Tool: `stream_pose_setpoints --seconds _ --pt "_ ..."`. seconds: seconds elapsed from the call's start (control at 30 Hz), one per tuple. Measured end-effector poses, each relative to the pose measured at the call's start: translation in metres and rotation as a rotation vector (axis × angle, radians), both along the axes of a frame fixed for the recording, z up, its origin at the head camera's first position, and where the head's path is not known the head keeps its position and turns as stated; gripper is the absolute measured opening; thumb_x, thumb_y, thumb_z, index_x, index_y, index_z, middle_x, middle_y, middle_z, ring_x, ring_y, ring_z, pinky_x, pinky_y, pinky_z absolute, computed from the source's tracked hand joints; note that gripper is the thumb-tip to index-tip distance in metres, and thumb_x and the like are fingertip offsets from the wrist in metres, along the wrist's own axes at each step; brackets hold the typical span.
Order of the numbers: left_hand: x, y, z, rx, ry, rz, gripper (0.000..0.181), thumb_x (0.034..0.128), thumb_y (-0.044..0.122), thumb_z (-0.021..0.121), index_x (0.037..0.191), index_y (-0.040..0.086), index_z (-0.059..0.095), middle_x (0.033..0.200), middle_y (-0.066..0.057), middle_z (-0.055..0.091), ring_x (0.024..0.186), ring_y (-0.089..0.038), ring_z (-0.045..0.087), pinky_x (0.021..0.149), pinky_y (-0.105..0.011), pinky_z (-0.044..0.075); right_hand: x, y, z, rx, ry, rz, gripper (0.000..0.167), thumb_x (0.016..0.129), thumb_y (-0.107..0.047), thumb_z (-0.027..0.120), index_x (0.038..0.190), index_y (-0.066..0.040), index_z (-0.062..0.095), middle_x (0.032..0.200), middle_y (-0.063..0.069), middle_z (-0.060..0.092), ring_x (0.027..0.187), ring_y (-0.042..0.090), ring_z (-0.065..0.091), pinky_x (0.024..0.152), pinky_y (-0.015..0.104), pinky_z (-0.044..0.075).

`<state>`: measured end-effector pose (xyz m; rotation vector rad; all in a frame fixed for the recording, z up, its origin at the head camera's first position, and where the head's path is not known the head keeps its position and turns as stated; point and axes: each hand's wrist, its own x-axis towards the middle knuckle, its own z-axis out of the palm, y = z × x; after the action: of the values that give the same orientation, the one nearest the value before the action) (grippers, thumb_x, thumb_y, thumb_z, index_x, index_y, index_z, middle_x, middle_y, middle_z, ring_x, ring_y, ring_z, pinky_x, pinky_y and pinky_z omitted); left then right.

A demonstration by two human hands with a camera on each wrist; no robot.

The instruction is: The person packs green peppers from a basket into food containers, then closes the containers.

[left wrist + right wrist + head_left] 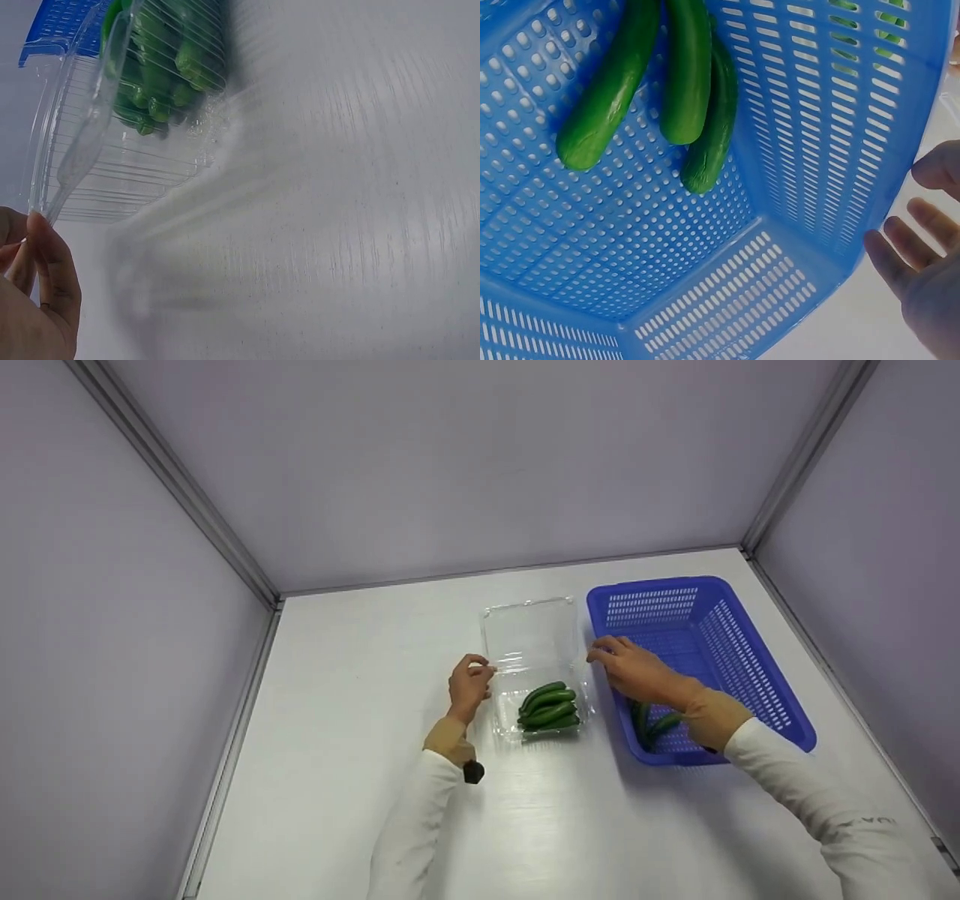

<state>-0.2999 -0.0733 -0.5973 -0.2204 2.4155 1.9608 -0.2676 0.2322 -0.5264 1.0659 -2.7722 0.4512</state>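
Observation:
A clear plastic clamshell box lies with its lid raised toward the back, and several green cucumbers are bunched in its front half. At the box's left side, my left hand pinches the thin plastic edge between thumb and fingertips; the left wrist view shows this grip. My right hand hovers over the left rim of the blue basket, fingers toward the box's right side. In the right wrist view, the fingers are spread and loosely bent, holding nothing. More cucumbers lie in the basket.
The blue basket stands just right of the box, its slotted walls rising between the two. Pale panels enclose the white table at the back and both sides. Bare tabletop spreads left of the box and in front of it.

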Motion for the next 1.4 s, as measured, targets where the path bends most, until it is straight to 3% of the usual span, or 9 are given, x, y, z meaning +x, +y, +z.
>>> stream_pose_setpoints --seconds 0.2,0.33,0.57,0.9,1.1,1.23,1.4 --pt "0.001 -0.001 0.0 0.025 0.035 -0.017 0.011 0.0963 0.004 0.06 0.107 0.001 0.061 0.107 -0.025 0.069 0.056 -0.011 0.053 0.05 -0.021 0.047 0.002 0.007 0.004 -0.027 -0.096 -0.046 0.045 0.089 0.01 0.055 0.133 0.005 0.048 0.125 0.027 0.05 0.108 0.044 0.055 0.086 0.055 0.05" --pt "0.001 -0.002 0.0 0.022 0.047 -0.021 0.011 0.0965 0.004 0.06 0.107 0.0 0.06 0.107 -0.026 0.069 0.055 -0.01 0.052 0.05 -0.021 0.046 0.004 0.015 0.003 -0.047 -0.145 -0.07 0.047 0.088 0.01 0.055 0.134 0.006 0.045 0.122 0.026 0.053 0.105 0.042 0.058 0.088 0.055 0.049" --pt "0.001 -0.003 -0.001 0.004 0.044 -0.025 0.019 0.0968 0.005 0.06 0.112 -0.005 0.058 0.106 -0.025 0.069 0.055 -0.01 0.052 0.05 -0.02 0.046 0.01 0.03 -0.003 -0.011 -0.222 -0.097 0.046 0.09 0.007 0.061 0.134 0.007 0.047 0.127 0.028 0.056 0.114 0.044 0.057 0.095 0.056 0.045" --pt "0.0 -0.005 -0.002 0.013 0.052 -0.016 0.013 0.0962 0.004 0.06 0.108 -0.002 0.059 0.106 -0.026 0.069 0.061 -0.022 0.059 0.05 -0.021 0.047 0.025 0.052 -0.005 0.055 -0.223 -0.008 0.027 0.085 0.005 0.072 0.11 0.002 0.063 0.104 0.019 0.064 0.092 0.036 0.064 0.08 0.052 0.053" --pt "0.0 -0.005 -0.002 0.015 0.04 -0.022 0.016 0.0971 0.004 0.059 0.111 -0.004 0.058 0.107 -0.025 0.069 0.064 -0.025 0.061 0.05 -0.021 0.046 0.032 0.063 -0.009 0.099 -0.355 -0.016 0.028 0.089 0.0 0.071 0.116 0.002 0.064 0.107 0.018 0.065 0.096 0.037 0.063 0.083 0.054 0.052" --pt "0.0 -0.005 -0.001 -0.003 0.035 -0.02 0.017 0.0972 0.005 0.06 0.112 -0.003 0.059 0.106 -0.024 0.07 0.071 -0.032 0.063 0.051 -0.021 0.047 0.035 0.068 -0.011 0.127 -0.392 -0.013 0.028 0.089 -0.001 0.071 0.115 0.003 0.064 0.107 0.018 0.065 0.098 0.038 0.063 0.084 0.055 0.051" --pt "0.001 -0.005 -0.001 -0.029 0.021 -0.009 0.019 0.0968 0.008 0.061 0.113 -0.002 0.06 0.105 -0.02 0.071 0.066 -0.023 0.062 0.052 -0.021 0.048 0.037 0.069 -0.014 0.142 -0.451 0.002 0.024 0.088 -0.003 0.072 0.111 0.004 0.065 0.106 0.019 0.066 0.098 0.038 0.063 0.084 0.054 0.051"
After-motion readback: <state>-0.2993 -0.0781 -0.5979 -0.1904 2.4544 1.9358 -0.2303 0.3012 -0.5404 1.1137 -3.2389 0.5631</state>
